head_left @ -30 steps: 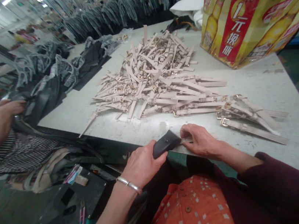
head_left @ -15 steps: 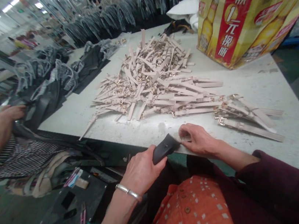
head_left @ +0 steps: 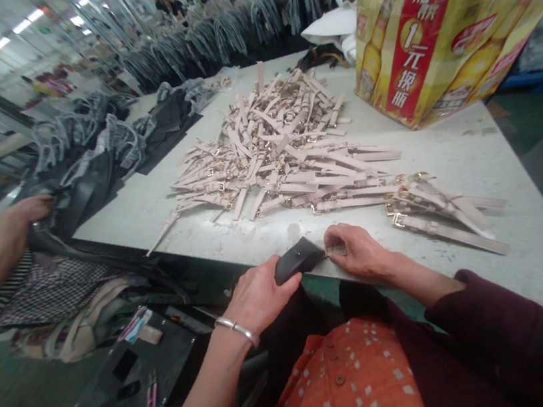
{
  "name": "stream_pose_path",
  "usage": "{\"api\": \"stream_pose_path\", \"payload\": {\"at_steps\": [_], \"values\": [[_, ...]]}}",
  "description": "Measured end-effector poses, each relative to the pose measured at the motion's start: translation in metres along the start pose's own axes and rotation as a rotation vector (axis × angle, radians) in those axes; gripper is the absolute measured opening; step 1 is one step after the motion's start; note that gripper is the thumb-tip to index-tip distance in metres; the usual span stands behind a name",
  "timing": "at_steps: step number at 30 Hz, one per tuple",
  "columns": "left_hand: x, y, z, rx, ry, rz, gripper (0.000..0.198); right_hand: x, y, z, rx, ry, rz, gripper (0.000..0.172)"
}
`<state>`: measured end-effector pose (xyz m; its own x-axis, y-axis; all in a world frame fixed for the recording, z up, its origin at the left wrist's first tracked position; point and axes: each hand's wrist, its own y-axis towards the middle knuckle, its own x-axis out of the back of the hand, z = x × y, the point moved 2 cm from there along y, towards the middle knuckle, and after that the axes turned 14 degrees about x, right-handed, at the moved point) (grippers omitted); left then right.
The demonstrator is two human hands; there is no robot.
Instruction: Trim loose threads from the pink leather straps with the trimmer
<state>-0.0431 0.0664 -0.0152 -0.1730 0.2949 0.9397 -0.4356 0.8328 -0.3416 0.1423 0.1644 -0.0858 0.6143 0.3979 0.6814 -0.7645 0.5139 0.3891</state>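
My left hand (head_left: 258, 296), with a silver bangle on the wrist, is closed around a small black leather piece (head_left: 298, 258) at the table's near edge. My right hand (head_left: 358, 251) rests on the table just right of that piece, its fingers pinched on a small pale strip end (head_left: 337, 249) that meets the black piece. Beyond my hands lies a big heap of beige straps with gold buckles (head_left: 279, 147), and a smaller bundle of such straps (head_left: 437, 206) lies to the right.
A yellow and red printed carton (head_left: 425, 43) stands at the table's far side. Dark bags and handles (head_left: 108, 140) pile up at the left. Another person's hand (head_left: 21, 222) in a striped sleeve grips dark material at far left. The grey table (head_left: 461, 149) edge runs by my lap.
The black piece has tipped lower and slightly left in my left hand. My right hand has stayed put on the strip end. The view has shifted a little.
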Motion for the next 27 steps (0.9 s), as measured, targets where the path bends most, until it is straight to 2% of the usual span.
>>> {"api": "stream_pose_path", "payload": {"at_steps": [6, 12, 18, 27], "values": [[0.001, 0.005, -0.002, 0.007, 0.011, -0.046, 0.041, -0.001, -0.001, 0.0, -0.016, 0.003, -0.009, 0.017], [0.002, -0.012, 0.002, 0.013, 0.071, 0.001, 0.039, -0.001, 0.0, 0.0, -0.026, 0.014, -0.006, 0.016], [0.0, -0.005, 0.004, -0.004, 0.004, 0.029, 0.041, 0.0, 0.002, -0.003, -0.024, -0.008, -0.005, 0.015], [0.0, -0.005, 0.009, 0.038, 0.032, -0.053, 0.041, 0.001, 0.0, 0.003, -0.004, 0.071, 0.058, 0.026]]}}
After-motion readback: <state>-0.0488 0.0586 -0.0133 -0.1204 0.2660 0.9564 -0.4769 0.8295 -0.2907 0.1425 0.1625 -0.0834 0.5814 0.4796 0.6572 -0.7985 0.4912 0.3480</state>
